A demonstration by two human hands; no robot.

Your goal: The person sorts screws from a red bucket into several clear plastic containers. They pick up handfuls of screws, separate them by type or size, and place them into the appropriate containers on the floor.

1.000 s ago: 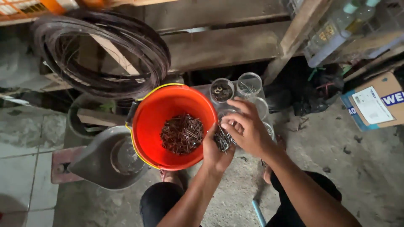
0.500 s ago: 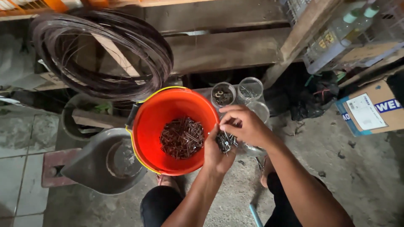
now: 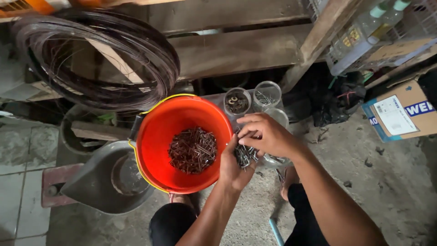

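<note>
The person's left hand (image 3: 234, 165) is cupping a small heap of dark grey metal nails (image 3: 245, 155) in its palm, fingers curled up around them, just to the right of a round orange plastic bucket (image 3: 157, 136) with a yellow rim. The hand's edge is resting against the bucket's right wall. The right hand (image 3: 265, 135) is hovering over that palm with its fingers bent downward, fingertips pinching into the heap; whether it is actually gripping a single nail cannot be told, since the fingers are hiding the tips.

Inside the bucket, a pile of rusty brown nails (image 3: 193, 150) is lying on the bottom, a little right of centre.

Just beyond the hands, toward the far side, three clear round plastic jars are standing close together: one holding dark washers and nuts (image 3: 237, 101), one to its right holding thin pale nails (image 3: 267, 94), and a third jar (image 3: 278, 116) partly hidden behind the right hand.

To the near left of the bucket, a grey metal dustpan-shaped scoop (image 3: 98, 182) is sitting on the concrete floor (image 3: 391, 182). At the far left, a large coil of dark wire (image 3: 98, 54) is leaning against wooden planks (image 3: 236, 50). At the far right, a cardboard box (image 3: 400, 111) with a white label is lying on the floor.
</note>
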